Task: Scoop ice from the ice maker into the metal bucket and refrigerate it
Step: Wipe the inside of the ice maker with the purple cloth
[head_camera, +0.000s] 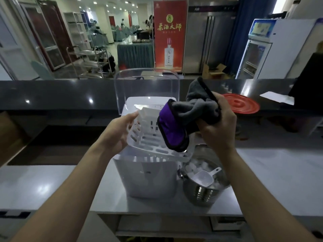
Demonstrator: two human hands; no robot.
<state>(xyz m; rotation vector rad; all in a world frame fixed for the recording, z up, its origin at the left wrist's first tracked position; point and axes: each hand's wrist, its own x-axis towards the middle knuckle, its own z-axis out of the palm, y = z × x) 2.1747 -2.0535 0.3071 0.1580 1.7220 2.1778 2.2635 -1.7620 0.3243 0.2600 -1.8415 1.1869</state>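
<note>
Stainless metal bucket (pixel 202 194) stands on the counter (pixel 271 172) just right of the ice maker (pixel 148 179), filled with ice (pixel 194 167), with the white scoop (pixel 204 178) lying in it. Above the machine the left hand (pixel 120 131) grips the slotted basket (pixel 150 137) by its side, and the right hand (pixel 218 126) clutches a grey-and-purple cloth (pixel 192 109) against it. Scooping appears complete; the next move calls for reseating the basket, then carrying the bucket level to refrigeration.

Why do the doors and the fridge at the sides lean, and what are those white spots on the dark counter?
Head view: the wide-angle lens makes the doors and the glass-door fridge lean at the edges; the spots on the dark counter are glare from ceiling lights; the far hall is soft, while the cloth and white basket near the middle are sharper.
</note>
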